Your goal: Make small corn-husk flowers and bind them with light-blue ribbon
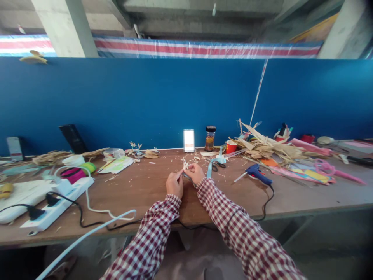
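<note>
Both of my hands meet over the middle of the wooden table [151, 190]. My left hand [174, 183] is closed in a pinch and my right hand [196, 173] is closed too. Together they hold a small pale straw piece [185, 165] with thin spiky tips that stick up between the fingers. Red and white checked sleeves cover both of my forearms.
A blue glue gun [257, 174] with a black cord lies right of my hands. Beyond it sits a pile of dried husks [264, 146], a red cup [231, 146], a jar [210, 138], scissors [217, 165]. A white power strip [55, 206] and cables lie at left. A blue partition [145, 101] backs the table.
</note>
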Tool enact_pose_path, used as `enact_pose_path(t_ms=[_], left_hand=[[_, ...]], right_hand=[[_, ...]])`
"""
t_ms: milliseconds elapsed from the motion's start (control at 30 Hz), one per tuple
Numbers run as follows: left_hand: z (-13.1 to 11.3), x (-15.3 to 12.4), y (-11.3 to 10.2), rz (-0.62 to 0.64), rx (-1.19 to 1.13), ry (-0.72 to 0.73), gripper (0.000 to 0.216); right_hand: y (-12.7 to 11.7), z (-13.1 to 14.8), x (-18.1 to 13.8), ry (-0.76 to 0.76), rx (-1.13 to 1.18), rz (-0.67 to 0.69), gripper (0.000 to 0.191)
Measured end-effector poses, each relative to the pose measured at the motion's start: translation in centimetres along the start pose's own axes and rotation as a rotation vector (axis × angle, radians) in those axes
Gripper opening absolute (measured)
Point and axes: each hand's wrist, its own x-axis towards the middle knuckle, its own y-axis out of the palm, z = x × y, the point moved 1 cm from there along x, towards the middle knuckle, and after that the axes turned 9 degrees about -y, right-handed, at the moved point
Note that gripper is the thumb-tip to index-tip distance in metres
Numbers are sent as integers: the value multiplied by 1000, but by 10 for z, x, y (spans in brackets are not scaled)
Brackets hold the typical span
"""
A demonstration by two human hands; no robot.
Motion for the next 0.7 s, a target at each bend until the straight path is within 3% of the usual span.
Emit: enact_pose_path(t_ms=[200, 367, 700], left_hand=[[10, 5, 0, -23, -63, -140, 28], [21, 10, 1, 27, -181, -276, 37], [16, 8, 1, 82, -260, -349, 29]], right_hand=[[-3, 0, 1, -49, -43, 26, 28], [-5, 1, 0, -116, -84, 67, 25], [-4, 2, -2, -215, -156, 102, 24]])
